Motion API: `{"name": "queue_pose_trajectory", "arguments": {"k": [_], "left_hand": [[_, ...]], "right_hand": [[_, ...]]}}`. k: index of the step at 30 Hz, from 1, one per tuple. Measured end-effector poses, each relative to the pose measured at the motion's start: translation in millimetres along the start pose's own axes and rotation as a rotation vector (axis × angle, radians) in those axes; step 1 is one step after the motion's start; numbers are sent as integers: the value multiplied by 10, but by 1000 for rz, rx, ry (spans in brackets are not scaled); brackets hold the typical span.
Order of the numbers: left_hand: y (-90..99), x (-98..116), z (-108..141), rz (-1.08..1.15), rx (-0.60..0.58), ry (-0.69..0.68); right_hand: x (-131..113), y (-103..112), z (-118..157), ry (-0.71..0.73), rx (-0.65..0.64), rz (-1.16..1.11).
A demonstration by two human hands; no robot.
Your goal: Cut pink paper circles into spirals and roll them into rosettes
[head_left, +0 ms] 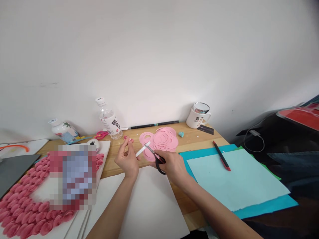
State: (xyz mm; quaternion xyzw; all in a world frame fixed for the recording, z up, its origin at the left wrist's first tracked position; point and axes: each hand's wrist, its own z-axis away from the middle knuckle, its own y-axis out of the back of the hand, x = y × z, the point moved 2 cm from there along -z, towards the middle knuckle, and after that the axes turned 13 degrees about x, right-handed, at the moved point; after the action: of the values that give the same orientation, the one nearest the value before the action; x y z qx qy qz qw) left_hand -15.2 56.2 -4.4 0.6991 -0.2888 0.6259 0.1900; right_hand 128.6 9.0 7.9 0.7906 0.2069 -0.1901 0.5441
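My left hand [127, 158] pinches a small pink paper piece [129, 140] between thumb and fingertips, and a white strip [143, 149] stretches from its lower fingers toward the scissors. Black-handled scissors [160, 163] are in my right hand [171, 164], their blades slightly apart and pointing up-left at the strip. Whether the blades touch the strip cannot be told. Just behind the scissors, pink spiral-cut paper pieces [164, 139] lie overlapping on the wooden table [184, 199]. White sheets [147, 202] lie beneath my forearms.
At the left, a board bears many pink paper roses [32, 202]. A plastic bottle [109, 121], a smaller bottle [62, 131] and a mug [196, 116] stand near the wall. Blue sheets [236, 179] with a red-black pen [221, 155] lie at the right.
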Motion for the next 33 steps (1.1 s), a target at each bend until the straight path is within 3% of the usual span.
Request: {"name": "queue_pose_trajectory", "arguments": {"k": [6, 11, 12, 16, 18, 22, 24, 27, 30, 33], "left_hand": [[-9, -4, -11, 7, -8, 18], [-9, -28, -57, 38, -15, -16], [-7, -29, -63, 33, -18, -40], [-19, -38, -34, -18, -152, -171], [-39, -50, 1, -37, -282, -222], [-64, -51, 44, -61, -477, -337], [-76, -58, 57, -111, -601, -300], [-90, -78, 94, -181, -774, -119], [-100, -57, 137, -168, -836, 36], [-110, -7, 154, -114, -839, 166]], "right_hand": [[1, 41, -45, -11, 3, 57], [197, 317, -192, -89, 152, 113], [267, 380, -214, -43, 154, 140], [584, 476, -175, 270, -167, 229], [725, 471, -116, 313, -303, 294], [817, 484, -64, 301, -450, 381], [790, 513, -85, 280, -490, 396], [745, 525, -153, 231, -472, 385], [751, 432, -224, 141, -347, 278], [809, 255, -252, 38, -314, 137]]}}
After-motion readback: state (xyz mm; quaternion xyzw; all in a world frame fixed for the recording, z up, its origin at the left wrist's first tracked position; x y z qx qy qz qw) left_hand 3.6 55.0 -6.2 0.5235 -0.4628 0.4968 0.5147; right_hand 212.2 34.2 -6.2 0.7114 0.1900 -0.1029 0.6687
